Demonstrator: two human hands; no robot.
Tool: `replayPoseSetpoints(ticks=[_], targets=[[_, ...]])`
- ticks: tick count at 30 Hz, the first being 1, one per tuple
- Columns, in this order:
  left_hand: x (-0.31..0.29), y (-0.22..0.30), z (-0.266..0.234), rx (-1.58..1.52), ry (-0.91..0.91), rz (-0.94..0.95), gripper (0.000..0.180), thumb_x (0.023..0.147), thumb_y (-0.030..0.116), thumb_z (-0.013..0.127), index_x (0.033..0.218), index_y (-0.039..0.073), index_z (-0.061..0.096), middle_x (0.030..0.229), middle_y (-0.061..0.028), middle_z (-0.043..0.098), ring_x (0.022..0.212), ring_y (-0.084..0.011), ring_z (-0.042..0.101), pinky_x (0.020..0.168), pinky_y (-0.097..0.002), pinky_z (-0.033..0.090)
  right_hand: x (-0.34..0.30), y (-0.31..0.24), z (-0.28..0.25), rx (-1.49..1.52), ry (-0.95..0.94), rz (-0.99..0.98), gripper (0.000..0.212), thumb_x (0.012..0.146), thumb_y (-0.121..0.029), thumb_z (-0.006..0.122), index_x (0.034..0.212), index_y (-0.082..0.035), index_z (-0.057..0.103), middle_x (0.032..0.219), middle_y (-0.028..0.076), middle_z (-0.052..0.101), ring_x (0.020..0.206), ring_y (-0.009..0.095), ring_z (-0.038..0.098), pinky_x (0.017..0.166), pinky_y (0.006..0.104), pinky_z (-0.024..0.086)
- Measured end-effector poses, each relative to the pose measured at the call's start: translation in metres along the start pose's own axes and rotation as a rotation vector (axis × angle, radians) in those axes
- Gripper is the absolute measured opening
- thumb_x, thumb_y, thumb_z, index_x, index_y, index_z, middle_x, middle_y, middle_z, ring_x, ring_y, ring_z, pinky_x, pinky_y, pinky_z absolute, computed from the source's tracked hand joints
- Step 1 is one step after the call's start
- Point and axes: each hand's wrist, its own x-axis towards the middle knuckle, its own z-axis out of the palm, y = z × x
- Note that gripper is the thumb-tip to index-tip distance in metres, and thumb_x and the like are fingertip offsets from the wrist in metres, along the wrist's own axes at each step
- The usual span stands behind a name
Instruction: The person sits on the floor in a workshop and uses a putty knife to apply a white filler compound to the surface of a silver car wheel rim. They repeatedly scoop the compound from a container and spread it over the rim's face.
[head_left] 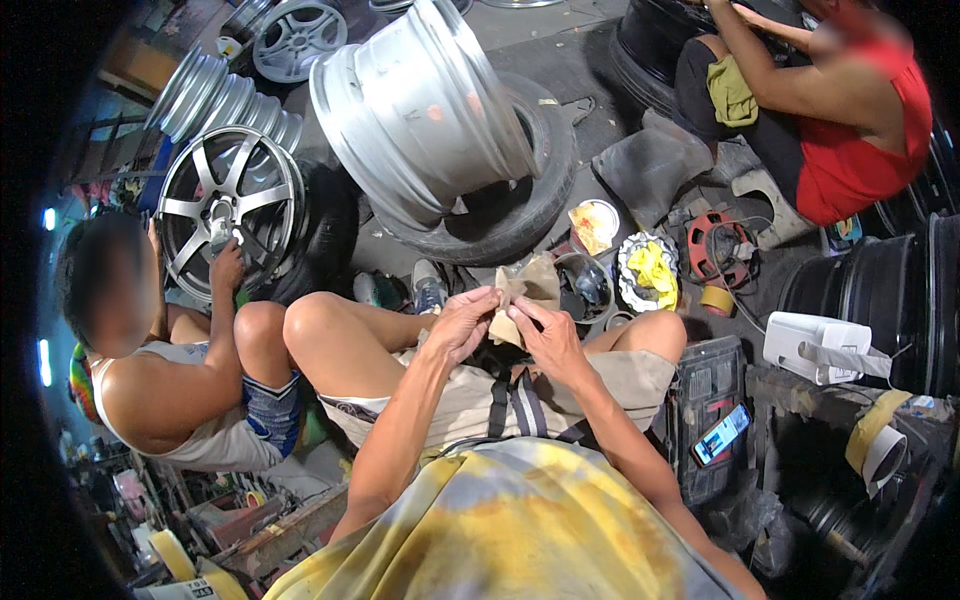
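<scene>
In front of my lap, my left hand (463,326) and my right hand (549,338) pinch a crumpled tan sheet (534,280) between thumbs and fingers. Whether it is cloth, paper or sandpaper I cannot tell. The two hands are close together, and the sheet spreads up and to the right of the fingertips. Just beyond them, a large silver wheel rim (420,110) rests tilted on a tire (530,215). To the right of the sheet stand a dark round container (585,285) and a silver foil-like bowl (633,265) holding yellow material.
A person (190,390) at left has a hand at a spoked rim (230,200). Another person in red (870,150) sits at upper right. Right of my knee lie a tape roll (716,300), a red reel (718,248), a white box-shaped device (815,347) and a phone (720,435) on a dark case.
</scene>
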Motion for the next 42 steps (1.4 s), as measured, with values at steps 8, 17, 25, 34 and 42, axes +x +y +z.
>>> replayPoseSetpoints(ticks=[8, 17, 25, 34, 42], targets=[[-0.004, 0.001, -0.002, -0.108, 0.024, 0.13, 0.023, 0.099, 0.009, 0.056, 0.121, 0.001, 0.061, 0.109, -0.008, 0.069, 0.099, -0.0172, 0.066, 0.091, -0.0326, 0.054, 0.014, -0.026, 0.003, 0.314, -0.036, 0.131, 0.03, 0.096, -0.02, 0.067, 0.119, 0.0, 0.07, 0.097, 0.008, 0.075, 0.078, 0.012, 0.066, 0.068, 0.0272, 0.051], [-0.004, 0.006, -0.007, -0.089, -0.08, 0.16, 0.026, 0.102, 0.013, 0.054, 0.125, 0.002, 0.059, 0.115, -0.0086, 0.068, 0.099, -0.0167, 0.069, 0.088, -0.0316, 0.057, 0.012, -0.015, 0.013, 0.845, -0.149, 0.483, 0.034, 0.094, -0.025, 0.071, 0.124, -0.008, 0.07, 0.092, -0.007, 0.069, 0.062, 0.0, 0.043, 0.053, 0.0182, 0.035], [0.005, 0.039, -0.04, 0.284, 0.132, 0.381, 0.018, 0.1, 0.009, 0.058, 0.112, -0.001, 0.066, 0.1, -0.0056, 0.071, 0.085, -0.0118, 0.067, 0.077, -0.026, 0.053, 0.026, 0.044, -0.022, 0.04, -0.319, 0.094, 0.023, 0.091, -0.017, 0.07, 0.109, -0.004, 0.074, 0.084, 0.007, 0.071, 0.07, 0.014, 0.061, 0.066, 0.031, 0.049], [-0.055, 0.113, 0.037, 1.337, 0.384, 0.584, 0.034, 0.083, -0.002, 0.063, 0.117, -0.003, 0.066, 0.111, -0.017, 0.066, 0.097, -0.028, 0.066, 0.083, -0.034, 0.053, 0.142, 0.129, -0.09, -0.925, 0.088, 0.161, 0.094, 0.066, -0.033, 0.088, 0.145, -0.009, 0.044, 0.125, 0.017, 0.043, 0.115, 0.041, 0.049, 0.092, 0.0508, 0.048], [-0.065, 0.193, 0.026, 1.699, 0.219, 0.556, 0.03, 0.085, 0.004, 0.066, 0.114, -0.004, 0.066, 0.108, -0.0177, 0.067, 0.099, -0.0324, 0.067, 0.089, -0.036, 0.051, 0.185, 0.17, -0.092, -1.081, -0.025, 0.176, 0.067, 0.068, -0.012, 0.083, 0.127, -0.007, 0.053, 0.122, 0.015, 0.044, 0.114, 0.04, 0.051, 0.086, 0.0486, 0.054]])
